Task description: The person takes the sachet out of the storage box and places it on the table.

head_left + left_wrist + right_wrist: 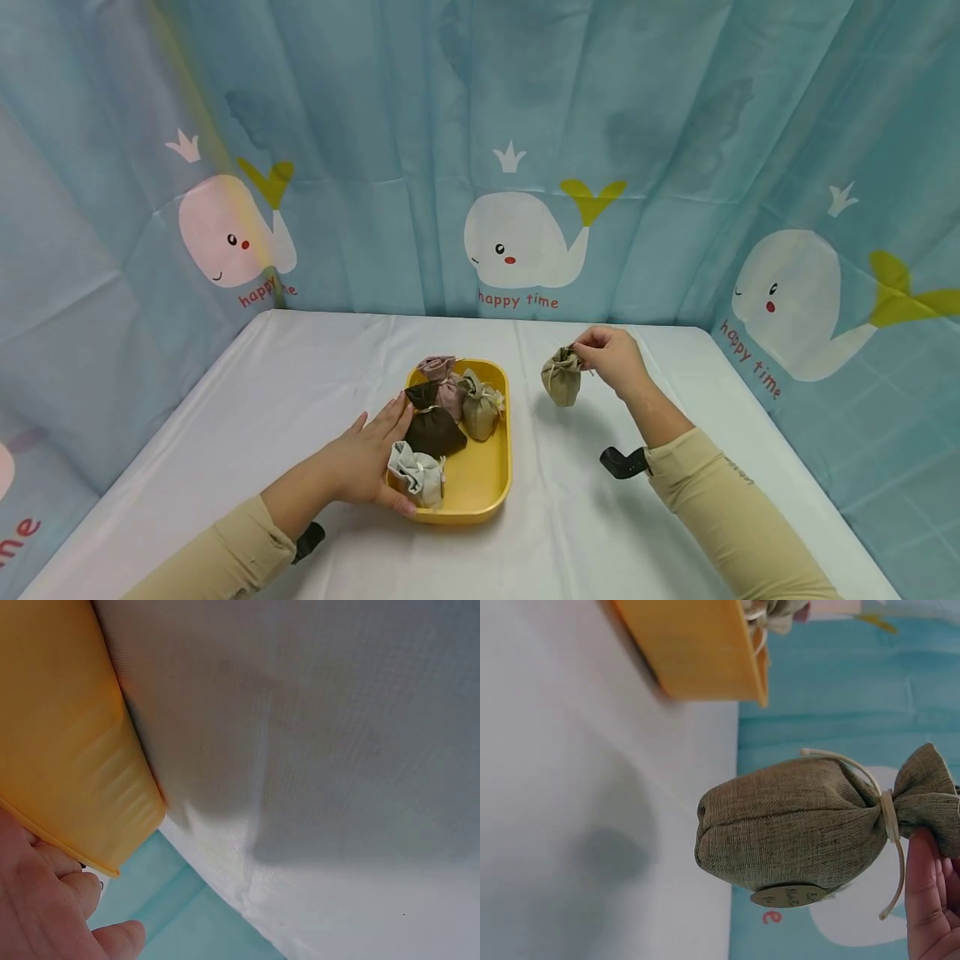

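My right hand (611, 358) pinches the gathered neck of an olive-green drawstring pouch (562, 379), which hangs above the table to the right of the yellow tray. In the right wrist view the pouch (795, 821) looks full, with a pale cord round its neck and a small oval tag. My left hand (366, 462) lies against the left side of the yellow tray (487, 487), fingers extended along the rim and thumb at the front corner. Inside the tray sit a pale grey pouch (420, 475), a black pouch (433, 433), a mauve pouch (450, 396) and another olive pouch (481, 408).
A white cloth covers the table (600, 517). Blue curtains (375, 167) printed with whales rise behind it and along both sides. Black wrist straps with a camera mount (622, 462) show at the sleeves.
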Available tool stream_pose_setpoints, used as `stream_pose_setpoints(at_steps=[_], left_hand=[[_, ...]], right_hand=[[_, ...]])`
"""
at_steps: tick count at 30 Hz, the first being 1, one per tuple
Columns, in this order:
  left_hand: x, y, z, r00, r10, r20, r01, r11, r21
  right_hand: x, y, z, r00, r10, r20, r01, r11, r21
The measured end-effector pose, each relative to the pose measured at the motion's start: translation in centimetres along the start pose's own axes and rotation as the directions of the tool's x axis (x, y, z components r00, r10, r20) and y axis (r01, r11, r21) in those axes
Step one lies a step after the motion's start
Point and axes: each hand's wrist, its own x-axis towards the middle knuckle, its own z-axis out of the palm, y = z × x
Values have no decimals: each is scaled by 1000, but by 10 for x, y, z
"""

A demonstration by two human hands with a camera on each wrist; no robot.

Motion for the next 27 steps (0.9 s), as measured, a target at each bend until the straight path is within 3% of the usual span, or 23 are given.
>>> stream_pose_setpoints(at_steps=[7, 14, 27], left_hand=[[0, -1, 1, 1000, 0, -1, 0, 1000, -2], [1, -1, 1, 1000, 5, -3, -5, 1000, -5], [0, -1, 0, 1000, 0, 0, 0, 1000, -16]], right_hand=[[2, 18, 9, 998, 68, 0, -68, 998, -17], [1, 36, 16, 994, 108, 29, -104, 988, -116], [2, 38, 17, 994, 107, 29, -104, 991, -88]])
